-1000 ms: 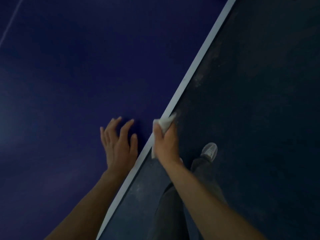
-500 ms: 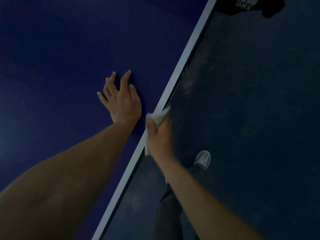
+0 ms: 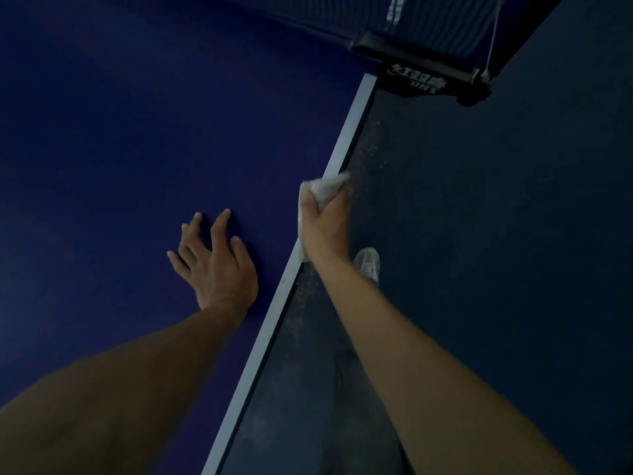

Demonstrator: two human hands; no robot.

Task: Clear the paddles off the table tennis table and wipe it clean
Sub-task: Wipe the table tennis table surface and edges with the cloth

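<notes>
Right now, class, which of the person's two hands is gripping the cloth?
The right hand, which grips the white cloth at the edge of the table. The left hand rests flat on the blue surface, holding nothing.

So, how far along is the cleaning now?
No paddles lie on the visible table. The right hand grips a white cloth against the table's white edge; the left hand rests flat on top. The edge toward the net post looks left to wipe.
</notes>
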